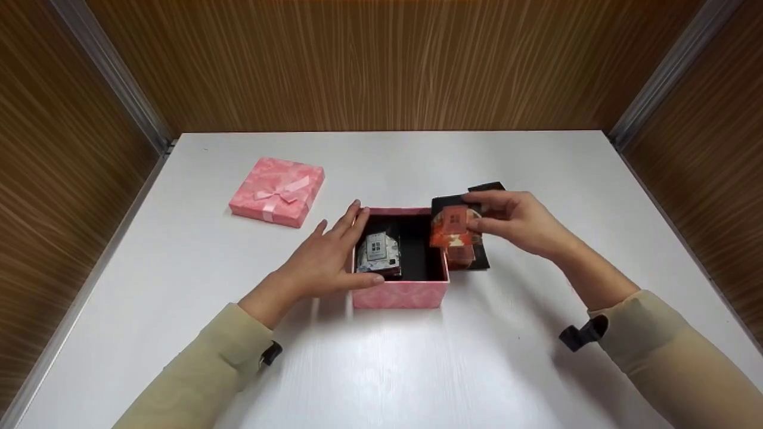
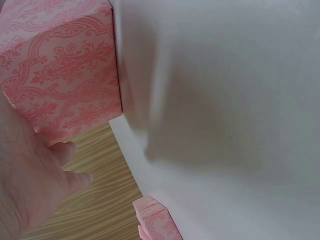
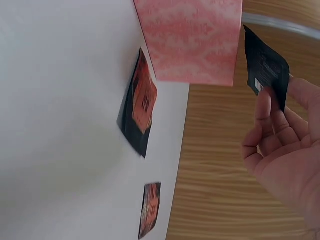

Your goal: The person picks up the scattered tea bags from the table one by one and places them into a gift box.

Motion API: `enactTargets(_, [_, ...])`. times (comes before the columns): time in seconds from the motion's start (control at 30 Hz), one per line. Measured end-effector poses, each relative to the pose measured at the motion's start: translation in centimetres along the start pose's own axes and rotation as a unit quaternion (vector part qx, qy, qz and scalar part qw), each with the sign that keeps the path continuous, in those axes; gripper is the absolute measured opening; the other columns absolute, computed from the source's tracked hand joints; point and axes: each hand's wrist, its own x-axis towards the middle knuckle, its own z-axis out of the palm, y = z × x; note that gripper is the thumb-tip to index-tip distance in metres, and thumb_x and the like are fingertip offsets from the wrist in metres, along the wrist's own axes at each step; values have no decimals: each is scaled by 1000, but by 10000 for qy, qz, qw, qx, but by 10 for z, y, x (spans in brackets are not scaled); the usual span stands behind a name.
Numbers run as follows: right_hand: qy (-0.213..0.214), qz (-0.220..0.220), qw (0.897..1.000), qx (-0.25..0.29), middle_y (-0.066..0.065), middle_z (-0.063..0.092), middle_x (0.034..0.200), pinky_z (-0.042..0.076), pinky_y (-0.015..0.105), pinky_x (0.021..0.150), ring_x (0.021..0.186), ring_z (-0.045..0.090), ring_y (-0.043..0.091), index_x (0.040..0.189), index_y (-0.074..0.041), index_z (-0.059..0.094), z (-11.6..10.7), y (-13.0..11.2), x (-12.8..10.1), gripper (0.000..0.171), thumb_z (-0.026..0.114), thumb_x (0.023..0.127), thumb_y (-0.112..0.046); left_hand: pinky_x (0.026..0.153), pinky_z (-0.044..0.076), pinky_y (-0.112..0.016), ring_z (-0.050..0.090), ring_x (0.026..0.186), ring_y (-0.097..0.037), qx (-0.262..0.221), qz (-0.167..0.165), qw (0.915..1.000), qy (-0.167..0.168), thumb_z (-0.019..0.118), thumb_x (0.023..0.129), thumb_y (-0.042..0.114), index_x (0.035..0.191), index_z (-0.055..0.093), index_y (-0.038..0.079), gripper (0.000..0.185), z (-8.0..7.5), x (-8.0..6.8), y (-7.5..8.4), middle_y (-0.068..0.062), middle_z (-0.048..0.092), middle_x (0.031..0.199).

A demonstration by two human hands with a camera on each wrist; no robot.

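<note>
A pink patterned box (image 1: 399, 295) with a black inside stands uncovered in the middle of the table. In its left part lie white-and-black sachets (image 1: 378, 247). My left hand (image 1: 322, 262) rests against the box's left side, fingers extended along the rim and the thumb over the front left corner. Between thumb and fingers, my right hand (image 1: 515, 223) pinches a black-and-orange sachet (image 1: 450, 226) above the box's right rim. The dark back of that sachet (image 3: 265, 65) shows in the right wrist view. Beside the box's right wall lies an orange-and-black sachet (image 3: 143, 102).
Another sachet (image 3: 150, 210) lies farther back on the table; its black end (image 1: 486, 186) shows behind my right hand. The pink lid (image 1: 280, 190) with a ribbon bow sits at the back left. Wood-grain panels (image 1: 381, 65) enclose the white table (image 1: 381, 369) behind and at both sides.
</note>
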Motion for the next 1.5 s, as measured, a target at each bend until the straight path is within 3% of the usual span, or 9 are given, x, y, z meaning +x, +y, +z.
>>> enactTargets(0.13, [-181, -198, 9996, 9, 15, 72, 101, 59, 23, 76, 86, 70, 13, 140, 0, 67, 14, -6, 4, 46, 79, 97, -8, 128, 14, -59, 29, 158, -29, -3, -4, 10000, -7, 47, 88, 91, 171, -4, 15, 124, 0, 0, 0, -5, -8, 178])
enactTargets(0.33, [-255, -276, 9984, -415, 8, 70, 95, 51, 22, 67, 81, 63, 16, 141, -7, 69, 30, -13, 9, 46, 80, 97, -16, 128, 13, -58, 28, 158, -29, -10, -55, 10000, -77, 48, 87, 91, 171, -6, 15, 125, -1, 0, 0, -4, -10, 178])
enactTargets(0.47, [-254, -309, 9970, -657, 4, 69, 99, 50, 29, 70, 87, 62, 22, 142, -12, 70, 40, -18, 12, 47, 80, 97, -20, 128, 13, -59, 29, 158, -30, -27, -57, 10000, -65, 49, 88, 90, 171, -5, 15, 124, -1, 0, 0, -4, -9, 178])
enactTargets(0.73, [-309, -631, 9938, -857, 0, 75, 103, 48, 45, 96, 99, 65, 19, 140, -12, 71, 60, -22, 21, 47, 82, 96, -22, 128, 14, -58, 32, 157, -31, -20, -57, 10000, -32, 50, 87, 90, 171, -2, 14, 124, 1, 0, -1, -8, -5, 178])
enactTargets(0.9, [-398, -598, 9934, -896, 2, 77, 113, 52, 37, 88, 94, 67, 17, 142, -12, 70, 70, -25, 24, 49, 82, 96, -22, 129, 13, -57, 31, 157, -32, -56, -75, 9999, -53, 47, 86, 92, 171, -2, 14, 125, 0, 0, -1, -7, -5, 178])
enactTargets(1.03, [-485, -544, 9929, -944, 4, 77, 112, 57, 32, 74, 86, 66, 15, 143, -11, 68, 75, -29, 26, 49, 81, 97, -22, 129, 13, -57, 30, 157, -31, -93, -64, 9999, -45, 48, 87, 91, 171, -1, 14, 124, 0, 0, -1, -9, -3, 178])
enactTargets(1.3, [-409, -721, 9897, -1166, 6, 76, 106, 57, 38, 82, 91, 66, 17, 140, -8, 70, 85, -30, 33, 49, 83, 95, -22, 128, 15, -58, 31, 157, -33, -49, -29, 10000, -40, 48, 88, 90, 171, 0, 13, 124, -1, 1, -1, -11, -1, 178])
enactTargets(1.5, [-417, -959, 9850, -1371, 9, 76, 121, 56, 44, 94, 104, 68, 20, 139, -6, 71, 93, -28, 39, 48, 83, 94, -21, 128, 15, -59, 32, 157, -32, -24, 12, 10000, -28, 49, 89, 89, 171, 1, 12, 123, -1, 0, -1, -11, -2, 178])
